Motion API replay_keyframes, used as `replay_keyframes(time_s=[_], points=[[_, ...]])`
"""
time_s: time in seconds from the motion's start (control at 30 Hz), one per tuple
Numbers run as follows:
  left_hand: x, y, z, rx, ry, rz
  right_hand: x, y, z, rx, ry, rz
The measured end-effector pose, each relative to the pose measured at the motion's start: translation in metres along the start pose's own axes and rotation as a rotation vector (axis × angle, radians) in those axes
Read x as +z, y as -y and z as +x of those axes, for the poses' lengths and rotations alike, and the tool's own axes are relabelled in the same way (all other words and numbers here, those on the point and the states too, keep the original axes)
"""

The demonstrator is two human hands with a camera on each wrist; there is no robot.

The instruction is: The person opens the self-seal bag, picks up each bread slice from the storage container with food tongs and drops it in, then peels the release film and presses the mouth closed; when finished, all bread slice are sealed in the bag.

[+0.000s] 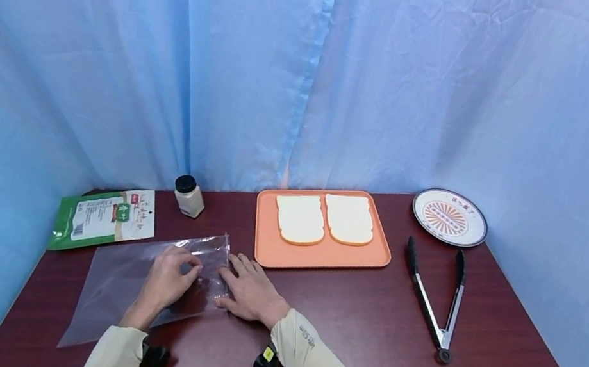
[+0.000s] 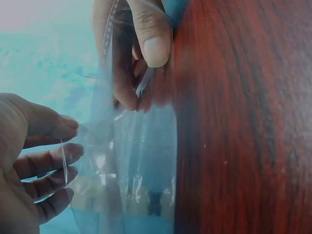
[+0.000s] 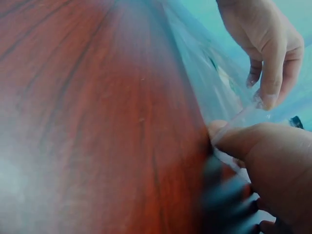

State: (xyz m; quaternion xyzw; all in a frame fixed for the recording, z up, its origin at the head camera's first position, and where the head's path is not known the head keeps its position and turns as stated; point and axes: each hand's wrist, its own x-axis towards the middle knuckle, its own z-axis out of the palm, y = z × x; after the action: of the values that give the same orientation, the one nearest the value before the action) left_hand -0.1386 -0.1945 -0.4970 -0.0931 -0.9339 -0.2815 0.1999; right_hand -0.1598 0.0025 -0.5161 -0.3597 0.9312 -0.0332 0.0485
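Note:
A large clear plastic bag [image 1: 116, 283] lies flat on the dark red table, its right end lifted a little between both hands. My left hand [image 1: 170, 276] is over the bag near that end, pinching the film between thumb and fingertips. In the right wrist view the left hand [image 3: 273, 53] shows this pinch at the bag's edge. My right hand [image 1: 253, 290] is at the bag's right edge. Its thumb and a finger grip the edge, as the left wrist view shows with the right hand [image 2: 146, 44] at the top.
Behind the bag are a green-and-white packet [image 1: 101, 217] and a black-capped jar [image 1: 189, 197]. An orange tray [image 1: 325, 261] holds two bread slices [image 1: 301, 218]. Metal tongs [image 1: 433, 311] with black tips lie spread at right, before a patterned plate [image 1: 449, 217]. Blue curtains [image 1: 254, 73] enclose the table.

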Motion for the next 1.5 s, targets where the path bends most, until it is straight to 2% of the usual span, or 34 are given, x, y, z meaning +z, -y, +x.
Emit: replay_keyframes(time_s=[0.17,0.3,0.57,0.9,1.03,1.3,1.5], points=[[0.000,-0.003,-0.001,-0.045,0.036,0.008,-0.004,0.001,0.001,0.006,0.010,-0.008],[-0.001,-0.006,-0.001,-0.056,0.029,0.019,-0.009,0.002,0.002,0.008,-0.002,-0.027],[0.002,-0.005,-0.001,-0.022,-0.005,0.030,-0.027,0.001,-0.007,-0.030,-0.104,-0.033],[0.004,-0.005,-0.002,-0.020,-0.014,0.020,-0.039,-0.018,-0.027,0.017,-0.242,0.027],[0.004,-0.006,-0.002,-0.033,-0.007,0.020,-0.041,-0.029,-0.037,0.063,-0.298,0.073],[0.003,-0.005,-0.004,-0.024,-0.023,0.016,-0.045,-0.052,-0.065,0.227,-0.347,0.192],[0.002,-0.003,-0.005,-0.020,-0.043,0.020,-0.046,-0.075,-0.091,0.307,-0.441,0.230]])
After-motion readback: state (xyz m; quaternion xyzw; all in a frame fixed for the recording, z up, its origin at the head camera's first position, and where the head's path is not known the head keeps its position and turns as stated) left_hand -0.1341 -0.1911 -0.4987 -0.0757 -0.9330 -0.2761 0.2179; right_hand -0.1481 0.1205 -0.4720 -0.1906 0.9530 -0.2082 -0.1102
